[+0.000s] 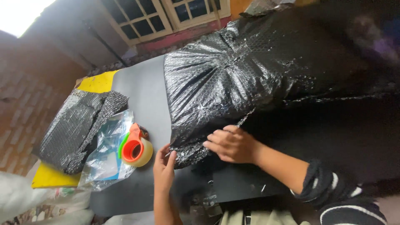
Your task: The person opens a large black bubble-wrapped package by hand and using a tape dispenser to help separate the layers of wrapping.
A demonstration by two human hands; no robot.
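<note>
So the big bundle wrapped in black bubble wrap (233, 79) fills the middle and upper right of the grey table (141, 91). It looks like the wrapping step is on its last bit: closing off the loose end of the wrap at the bundle's 7 o'clock corner.

The right hand (231, 145) lies flat on that corner, fingers together and curled a little, pressing the flap down. The left hand (163, 166) comes in at about 8 o'clock of the bundle, fingers close together, tips touching or pinching the crinkled edge. Can't quite tell which.

Just beside the left hand, at 9 o'clock, there's a roll of clear tape in an orange and green dispenser (134, 148), sitting on a clear plastic bag (106, 158). Further out at 9 is a folded stack of more black bubble wrap (73, 129) on a yellow board (52, 177).

My guess is the next move needs one hand pinning the flap while the other gets the tape, so the fold doesn't spring open.
</note>
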